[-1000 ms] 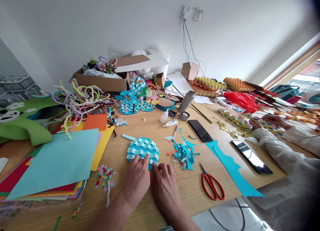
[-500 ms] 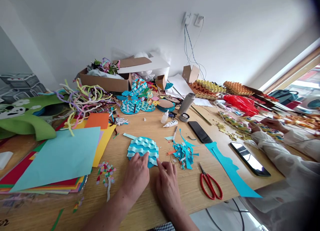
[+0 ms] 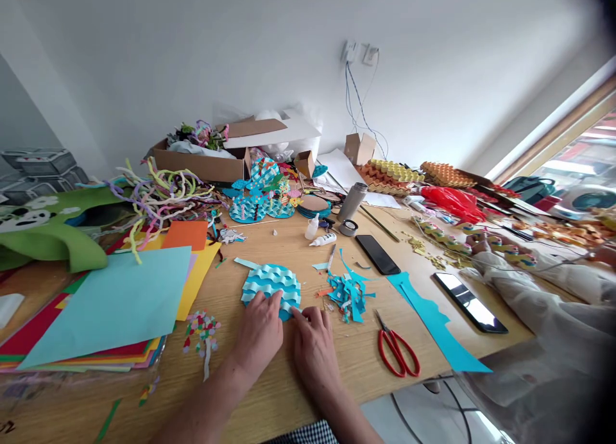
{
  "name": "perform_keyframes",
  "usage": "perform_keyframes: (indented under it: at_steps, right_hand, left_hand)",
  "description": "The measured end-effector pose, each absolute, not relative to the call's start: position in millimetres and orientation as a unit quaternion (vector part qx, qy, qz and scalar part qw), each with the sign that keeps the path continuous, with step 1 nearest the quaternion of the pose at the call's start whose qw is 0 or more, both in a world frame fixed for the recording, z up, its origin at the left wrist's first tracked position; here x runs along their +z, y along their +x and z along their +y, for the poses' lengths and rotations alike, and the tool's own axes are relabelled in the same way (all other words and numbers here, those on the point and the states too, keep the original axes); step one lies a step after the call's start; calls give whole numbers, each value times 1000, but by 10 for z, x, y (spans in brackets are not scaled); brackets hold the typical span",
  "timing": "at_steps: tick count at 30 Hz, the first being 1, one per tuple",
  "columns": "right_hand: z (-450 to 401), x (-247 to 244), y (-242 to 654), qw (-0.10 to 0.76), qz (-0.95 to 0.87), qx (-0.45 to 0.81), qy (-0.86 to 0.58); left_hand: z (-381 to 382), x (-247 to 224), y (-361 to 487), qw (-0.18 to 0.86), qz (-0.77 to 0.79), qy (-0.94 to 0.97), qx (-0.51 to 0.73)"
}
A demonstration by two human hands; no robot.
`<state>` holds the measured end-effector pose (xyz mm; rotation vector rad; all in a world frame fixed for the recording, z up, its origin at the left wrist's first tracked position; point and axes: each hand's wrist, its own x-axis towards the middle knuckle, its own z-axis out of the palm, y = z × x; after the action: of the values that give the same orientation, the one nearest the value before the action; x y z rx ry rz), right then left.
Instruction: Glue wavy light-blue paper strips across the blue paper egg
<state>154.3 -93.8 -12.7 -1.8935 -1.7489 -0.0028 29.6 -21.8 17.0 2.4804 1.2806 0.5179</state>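
Note:
A round blue paper disc (image 3: pixel 262 280) lies on the table in front of me, with rows of pale blue wavy paper strips across it. One strip's end sticks out past the disc's upper left edge. My left hand (image 3: pixel 260 328) rests at its lower edge, fingers curled in and pinched on the lowest paper strip. At the lower right rim my right hand (image 3: pixel 314 344) has its index finger and thumb closed on that strip's end. The fingertips partly hide the strip and the disc's bottom. Red-handled scissors (image 3: pixel 397 349) lie to the right.
Blue paper scraps (image 3: pixel 350 295) and a cut blue sheet (image 3: pixel 436 322) lie right of my hands, near two phones. Glue bottles (image 3: pixel 322 239) and a flask (image 3: pixel 353 202) stand behind. Coloured paper sheets (image 3: pixel 110 303) are stacked left. Another person's sleeves (image 3: pixel 520 296) reach in from the right.
My right index finger has bent from pointing at the disc's right edge to a pinch at the strip's end. My left hand stays on the strip. The view has shifted slightly.

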Motion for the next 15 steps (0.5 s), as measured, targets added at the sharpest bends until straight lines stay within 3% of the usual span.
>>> perform_keyframes:
  at_steps: [5,8,12,15]
  right_hand:
    - [-954,-197,1618,384,-604,-13,-698]
    - [-951,-236,1637,426,-576,-9,-698]
    - [-889,-237,1723,474,-542,32,-693]
    - [-737,-132,1869,467,-519,84,-710]
  left_hand:
    - [-183,106,287,184,435,852,227]
    - [-121,150,249,199,422,816,342]
    - [87,242,108,268,483,657,512]
    - [288,224,-10,337,544,555,532]
